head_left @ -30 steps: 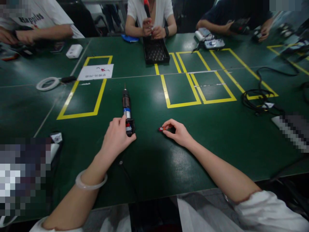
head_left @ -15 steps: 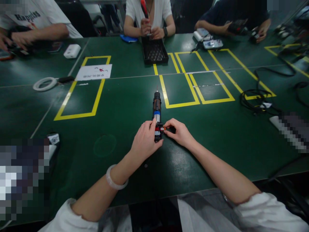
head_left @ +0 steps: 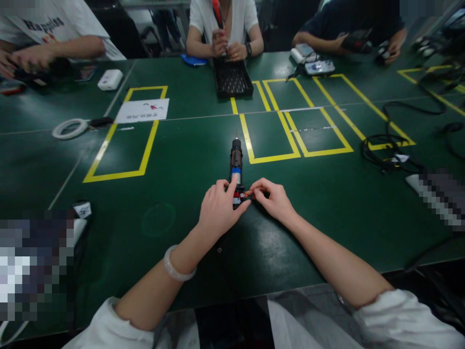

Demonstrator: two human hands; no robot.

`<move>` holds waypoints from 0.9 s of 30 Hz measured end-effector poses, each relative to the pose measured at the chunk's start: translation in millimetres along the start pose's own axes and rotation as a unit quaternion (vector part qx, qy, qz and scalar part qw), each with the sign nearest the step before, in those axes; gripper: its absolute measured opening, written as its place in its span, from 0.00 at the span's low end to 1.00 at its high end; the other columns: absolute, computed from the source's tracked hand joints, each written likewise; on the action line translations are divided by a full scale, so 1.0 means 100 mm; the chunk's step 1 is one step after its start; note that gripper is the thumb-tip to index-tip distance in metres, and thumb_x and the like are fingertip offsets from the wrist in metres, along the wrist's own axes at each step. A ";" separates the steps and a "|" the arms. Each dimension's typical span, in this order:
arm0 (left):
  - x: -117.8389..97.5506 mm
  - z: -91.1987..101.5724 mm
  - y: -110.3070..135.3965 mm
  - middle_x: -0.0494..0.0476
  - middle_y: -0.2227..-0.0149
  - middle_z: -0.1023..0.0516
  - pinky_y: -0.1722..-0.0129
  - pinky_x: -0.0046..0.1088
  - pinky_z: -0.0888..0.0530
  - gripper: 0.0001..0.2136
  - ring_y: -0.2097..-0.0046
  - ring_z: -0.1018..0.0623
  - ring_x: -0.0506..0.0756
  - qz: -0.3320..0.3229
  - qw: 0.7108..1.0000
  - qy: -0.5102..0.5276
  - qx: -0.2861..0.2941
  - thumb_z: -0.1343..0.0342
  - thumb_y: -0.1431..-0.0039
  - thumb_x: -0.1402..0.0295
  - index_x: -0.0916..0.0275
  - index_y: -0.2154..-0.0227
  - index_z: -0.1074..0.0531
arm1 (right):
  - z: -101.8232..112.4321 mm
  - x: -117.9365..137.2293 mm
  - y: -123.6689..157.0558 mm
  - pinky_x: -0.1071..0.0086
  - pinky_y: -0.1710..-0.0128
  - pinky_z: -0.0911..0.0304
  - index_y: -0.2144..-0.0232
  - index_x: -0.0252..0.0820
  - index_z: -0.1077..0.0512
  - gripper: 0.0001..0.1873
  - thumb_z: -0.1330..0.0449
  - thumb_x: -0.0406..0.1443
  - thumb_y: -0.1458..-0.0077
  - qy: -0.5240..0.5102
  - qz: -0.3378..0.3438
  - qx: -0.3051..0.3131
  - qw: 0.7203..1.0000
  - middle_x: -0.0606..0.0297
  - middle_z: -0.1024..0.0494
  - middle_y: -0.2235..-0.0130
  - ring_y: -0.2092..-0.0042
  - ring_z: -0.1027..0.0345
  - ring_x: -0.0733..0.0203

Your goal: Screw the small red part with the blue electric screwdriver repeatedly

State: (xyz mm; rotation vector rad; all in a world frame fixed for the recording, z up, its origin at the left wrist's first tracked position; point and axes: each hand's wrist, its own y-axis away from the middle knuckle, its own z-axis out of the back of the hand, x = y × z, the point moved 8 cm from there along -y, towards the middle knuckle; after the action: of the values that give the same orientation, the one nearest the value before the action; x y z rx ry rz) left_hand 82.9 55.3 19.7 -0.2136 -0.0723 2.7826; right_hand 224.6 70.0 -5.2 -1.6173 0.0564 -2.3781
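A black electric screwdriver (head_left: 236, 155) with a blue band lies on the green table (head_left: 181, 194), tip pointing away from me. My left hand (head_left: 219, 209) is closed round its near end. My right hand (head_left: 275, 199) pinches a small red part (head_left: 248, 194) and holds it against the side of the screwdriver's near end. Both hands meet at that spot.
Yellow taped rectangles (head_left: 272, 131) mark the table. A black tray (head_left: 233, 83) stands before a person opposite. A white paper (head_left: 143, 110), a white tape roll (head_left: 67, 129), a white box (head_left: 110, 79) lie left; black cables (head_left: 390, 148) lie right. Other people's hands work at the far edge.
My left hand slid the screwdriver to the right across the table until it met the small red part in my right hand. The two hands now touch at the tool's near end.
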 end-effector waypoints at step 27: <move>2.59 0.33 0.26 0.69 0.49 0.34 0.52 0.44 0.35 0.33 0.52 0.31 0.67 0.176 0.959 -0.182 0.126 0.65 0.36 0.46 0.53 0.32 0.51 | -0.14 -0.08 0.01 0.68 0.61 0.34 0.62 0.40 0.28 0.07 0.45 0.33 0.40 -0.076 -0.025 0.094 0.992 0.61 0.18 0.64 0.64 0.26 0.62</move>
State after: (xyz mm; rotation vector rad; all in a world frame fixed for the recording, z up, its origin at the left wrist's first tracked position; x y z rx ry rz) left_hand -171.4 119.4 14.4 0.3903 0.2552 3.1081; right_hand 214.4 69.4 -18.3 -1.7194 -0.2316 -2.2124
